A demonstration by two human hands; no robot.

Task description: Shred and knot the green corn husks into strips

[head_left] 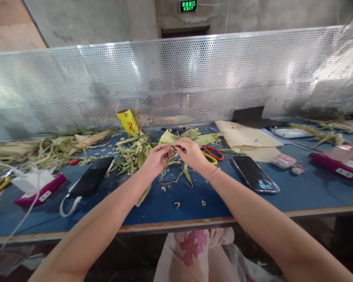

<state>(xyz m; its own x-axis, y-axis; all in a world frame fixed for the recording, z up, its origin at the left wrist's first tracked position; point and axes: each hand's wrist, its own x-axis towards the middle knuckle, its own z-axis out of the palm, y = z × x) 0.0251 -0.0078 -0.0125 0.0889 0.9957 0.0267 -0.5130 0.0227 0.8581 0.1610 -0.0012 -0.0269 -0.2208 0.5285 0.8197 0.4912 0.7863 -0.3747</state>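
Leaf strip (171, 150), narrow and green, is hanging between the person's two hands, just above the middle of the blue table (217, 203). The left hand (156, 159) is pinching it with thumb and forefinger, the other fingers curling underneath; the right hand (191, 153) is gripping close beside, the two sets of fingertips nearly touching. The fingers are covering so much of it that which hand is holding more is hard to tell. A broad leaf (168, 137) is lying just beyond the fingers, a heap of leaves (132, 156) is resting beside the left hand, and red and yellow scissor handles (222, 156) are lying near the right wrist. Going by its limp, stringy look, the strip is likely to be feeling light and soft, bending freely but splitting along its grain under a hard tug. Pinching it flat between thumb and forefinger, with gentle tension, is looking the surest hold.
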